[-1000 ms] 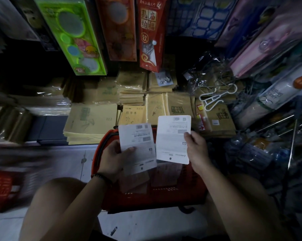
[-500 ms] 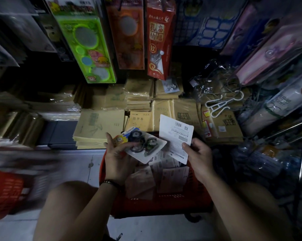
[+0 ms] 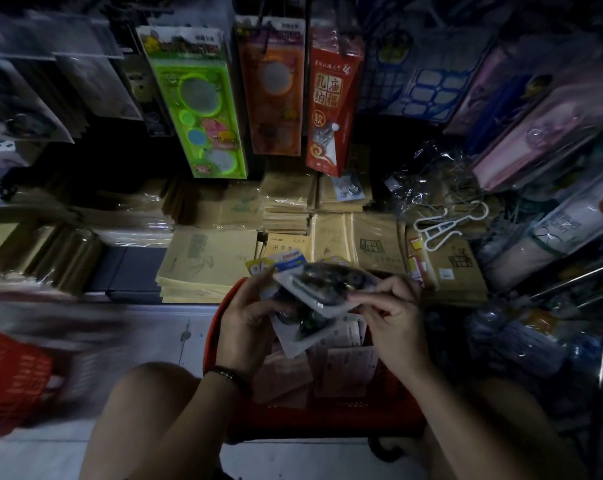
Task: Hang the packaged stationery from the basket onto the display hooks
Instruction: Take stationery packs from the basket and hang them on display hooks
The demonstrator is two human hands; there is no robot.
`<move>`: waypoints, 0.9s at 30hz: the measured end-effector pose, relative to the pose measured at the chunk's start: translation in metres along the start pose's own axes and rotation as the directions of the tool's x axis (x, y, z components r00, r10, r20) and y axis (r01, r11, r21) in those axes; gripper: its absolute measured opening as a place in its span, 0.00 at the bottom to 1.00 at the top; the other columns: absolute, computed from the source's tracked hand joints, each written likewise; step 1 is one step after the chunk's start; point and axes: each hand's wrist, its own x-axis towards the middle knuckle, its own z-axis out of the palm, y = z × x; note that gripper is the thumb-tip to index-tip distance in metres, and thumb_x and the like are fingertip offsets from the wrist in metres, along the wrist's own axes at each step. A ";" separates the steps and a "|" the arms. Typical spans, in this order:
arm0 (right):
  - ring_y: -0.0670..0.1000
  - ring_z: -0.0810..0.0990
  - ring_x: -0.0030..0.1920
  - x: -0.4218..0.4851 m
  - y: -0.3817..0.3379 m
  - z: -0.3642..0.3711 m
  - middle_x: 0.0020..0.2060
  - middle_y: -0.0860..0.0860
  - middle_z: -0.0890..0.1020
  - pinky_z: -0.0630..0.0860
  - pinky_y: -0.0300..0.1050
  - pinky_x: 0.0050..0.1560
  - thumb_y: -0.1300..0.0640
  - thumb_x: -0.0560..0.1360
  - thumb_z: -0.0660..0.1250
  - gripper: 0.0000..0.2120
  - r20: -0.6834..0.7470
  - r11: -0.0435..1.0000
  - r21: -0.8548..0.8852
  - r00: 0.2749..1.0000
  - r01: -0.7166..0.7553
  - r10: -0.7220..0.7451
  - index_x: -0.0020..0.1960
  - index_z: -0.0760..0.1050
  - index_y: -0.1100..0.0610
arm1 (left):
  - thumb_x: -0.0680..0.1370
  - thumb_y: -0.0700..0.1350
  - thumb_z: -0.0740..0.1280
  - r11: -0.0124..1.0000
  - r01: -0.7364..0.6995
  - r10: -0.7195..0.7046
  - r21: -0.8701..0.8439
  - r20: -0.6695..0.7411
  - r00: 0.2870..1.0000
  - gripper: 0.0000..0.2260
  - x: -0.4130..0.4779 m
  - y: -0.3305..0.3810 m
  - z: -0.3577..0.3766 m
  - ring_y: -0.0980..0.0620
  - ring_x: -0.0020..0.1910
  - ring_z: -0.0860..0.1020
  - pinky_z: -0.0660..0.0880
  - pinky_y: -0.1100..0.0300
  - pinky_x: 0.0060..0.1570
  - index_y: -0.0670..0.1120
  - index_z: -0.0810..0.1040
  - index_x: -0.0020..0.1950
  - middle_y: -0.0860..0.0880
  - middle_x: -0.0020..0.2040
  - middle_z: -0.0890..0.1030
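Head view: we find the left hand (image 3: 248,327) gripping the lower blister pack (image 3: 303,332) and the right hand (image 3: 393,327) pinching the upper blister pack (image 3: 328,284) by its edge, both above the red basket (image 3: 214,327); we advise hanging one pack at a time, hang-hole squared to the hook.

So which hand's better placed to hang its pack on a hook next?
Probably the right hand: it pinches the upper pack by its edge, above the lower pack that the left hand holds, and the bare metal hooks stand on its side.
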 end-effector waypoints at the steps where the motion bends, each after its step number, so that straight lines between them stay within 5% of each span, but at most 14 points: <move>1: 0.55 0.75 0.51 -0.001 0.000 0.000 0.42 0.47 0.75 0.73 0.43 0.54 0.62 0.72 0.78 0.11 0.004 0.999 -0.038 1.000 0.025 -0.025 0.50 0.89 0.48 | 0.68 0.29 0.82 1.000 -0.028 0.028 0.007 -0.035 0.999 0.21 -0.003 0.004 -0.002 0.52 0.74 0.76 0.80 0.55 0.68 0.55 0.88 0.47 0.54 0.77 0.74; 5: 0.47 0.81 0.50 -0.006 -0.006 0.002 0.47 0.52 0.78 0.79 0.41 0.52 0.77 0.72 0.74 0.21 -0.045 0.966 0.180 0.980 -0.184 0.195 0.48 0.88 0.51 | 0.68 0.26 0.81 0.997 -0.045 0.056 0.069 -0.161 0.985 0.12 -0.007 0.018 -0.003 0.38 0.64 0.83 0.82 0.52 0.61 0.40 0.88 0.43 0.35 0.71 0.77; 9: 0.54 0.87 0.55 -0.009 -0.017 0.008 0.49 0.52 0.88 0.82 0.55 0.59 0.77 0.75 0.68 0.19 0.027 0.767 0.464 0.873 -0.442 0.487 0.47 0.86 0.55 | 0.74 0.42 0.80 0.991 0.096 -0.114 -0.098 -0.194 0.974 0.25 -0.001 0.032 -0.009 0.47 0.71 0.80 0.80 0.62 0.63 0.62 0.83 0.66 0.50 0.72 0.80; 11: 0.62 0.86 0.57 -0.014 -0.023 0.007 0.53 0.58 0.87 0.83 0.58 0.58 0.73 0.77 0.70 0.10 0.161 0.573 0.625 0.806 -0.530 0.569 0.52 0.81 0.60 | 0.78 0.57 0.75 0.990 -0.018 -0.009 -0.142 -0.187 0.982 0.10 -0.002 0.044 -0.018 0.46 0.80 0.71 0.75 0.57 0.72 0.58 0.89 0.59 0.42 0.82 0.69; 12: 0.63 0.86 0.58 -0.016 -0.027 0.005 0.56 0.60 0.86 0.83 0.61 0.58 0.69 0.79 0.71 0.07 0.237 0.486 0.672 0.784 -0.559 0.574 0.55 0.78 0.61 | 0.79 0.59 0.72 0.993 -0.056 0.039 -0.102 -0.162 0.986 0.13 -0.006 0.048 -0.021 0.47 0.82 0.68 0.74 0.57 0.74 0.52 0.90 0.54 0.38 0.84 0.63; 14: 0.65 0.84 0.61 -0.018 -0.031 0.000 0.60 0.61 0.84 0.82 0.68 0.59 0.65 0.81 0.71 0.08 0.322 0.403 0.695 0.759 -0.596 0.566 0.58 0.75 0.61 | 0.78 0.53 0.74 0.976 -0.036 0.011 -0.213 -0.120 0.993 0.09 -0.005 0.052 -0.026 0.53 0.77 0.74 0.79 0.57 0.69 0.48 0.89 0.48 0.38 0.81 0.70; 15: 0.65 0.84 0.62 -0.018 -0.033 -0.002 0.61 0.61 0.83 0.81 0.70 0.58 0.66 0.81 0.70 0.07 0.339 0.391 0.693 0.753 -0.606 0.564 0.57 0.75 0.61 | 0.77 0.46 0.75 0.966 -0.010 -0.013 -0.257 -0.089 0.996 0.02 -0.004 0.050 -0.028 0.53 0.69 0.81 0.82 0.54 0.63 0.50 0.89 0.46 0.43 0.73 0.80; 16: 0.66 0.84 0.62 -0.018 -0.037 -0.005 0.61 0.62 0.83 0.81 0.71 0.58 0.67 0.81 0.68 0.06 0.353 0.386 0.687 0.747 -0.616 0.563 0.56 0.75 0.61 | 0.76 0.38 0.75 0.954 0.041 -0.067 -0.298 -0.077 0.995 0.08 -0.004 0.049 -0.028 0.52 0.60 0.85 0.83 0.48 0.58 0.52 0.88 0.45 0.47 0.61 0.87; 19: 0.67 0.84 0.59 -0.014 -0.051 -0.015 0.56 0.63 0.84 0.84 0.65 0.53 0.64 0.80 0.67 0.02 0.391 0.383 0.674 0.745 -0.632 0.540 0.51 0.76 0.59 | 0.78 0.24 0.67 0.878 0.206 -0.206 -0.432 0.048 0.977 0.17 -0.008 0.052 -0.032 0.46 0.49 0.85 0.82 0.49 0.49 0.45 0.84 0.48 0.44 0.49 0.86; 21: 0.65 0.83 0.55 -0.010 -0.062 -0.023 0.51 0.61 0.83 0.82 0.59 0.47 0.59 0.73 0.66 0.04 0.438 0.348 0.689 0.747 -0.636 0.500 0.48 0.76 0.58 | 0.82 0.28 0.64 0.722 0.352 -0.326 -0.595 0.156 0.933 0.10 -0.010 0.059 -0.035 0.43 0.50 0.85 0.82 0.50 0.46 0.40 0.81 0.52 0.40 0.52 0.85; 24: 0.61 0.79 0.52 -0.002 -0.080 -0.034 0.46 0.61 0.77 0.73 0.59 0.50 0.51 0.73 0.66 0.10 0.442 0.363 0.690 0.761 -0.626 0.474 0.44 0.72 0.59 | 0.78 0.34 0.67 0.434 0.470 -0.397 -0.769 0.305 0.866 0.09 -0.008 0.080 -0.046 0.36 0.49 0.85 0.83 0.45 0.43 0.36 0.77 0.59 0.34 0.55 0.84; 27: 0.58 0.75 0.45 0.010 -0.096 -0.046 0.38 0.60 0.72 0.69 0.54 0.47 0.48 0.70 0.75 0.19 0.330 0.545 0.649 0.841 -0.532 0.428 0.38 0.69 0.59 | 0.78 0.42 0.68 0.365 0.472 -0.385 -0.803 0.331 0.862 0.09 0.001 0.104 -0.057 0.37 0.49 0.85 0.84 0.46 0.43 0.41 0.82 0.55 0.35 0.54 0.85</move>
